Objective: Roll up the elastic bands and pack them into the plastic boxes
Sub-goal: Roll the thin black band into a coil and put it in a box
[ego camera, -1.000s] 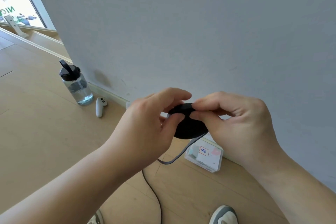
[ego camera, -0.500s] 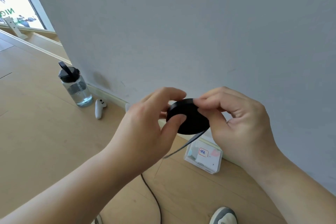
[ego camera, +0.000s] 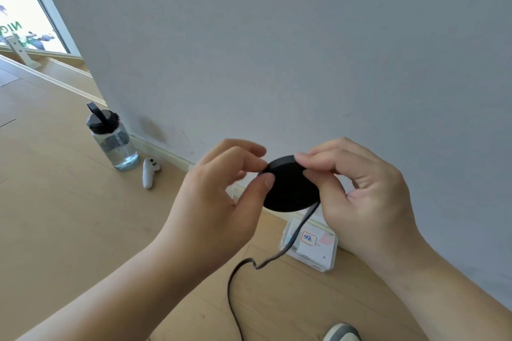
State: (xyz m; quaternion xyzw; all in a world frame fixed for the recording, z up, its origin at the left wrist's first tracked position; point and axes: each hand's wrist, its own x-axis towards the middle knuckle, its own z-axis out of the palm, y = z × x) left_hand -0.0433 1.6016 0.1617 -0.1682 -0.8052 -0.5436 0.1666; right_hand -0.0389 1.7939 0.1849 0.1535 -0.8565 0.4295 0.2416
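Both bare forearms rise from the lower corners and bring the hands close together in mid-air. The left hand (ego camera: 216,202) pinches the left edge of the rolled elastic band (ego camera: 291,188) between thumb and curled forefinger. The right hand (ego camera: 368,202) grips the roll's top and right side with thumb and bent fingers.

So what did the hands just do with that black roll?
The left hand and right hand kept pinching the black roll and turned it, so its flat face now shows; the loose tail hangs off its lower right. The bottle, controller and plastic box stayed put.
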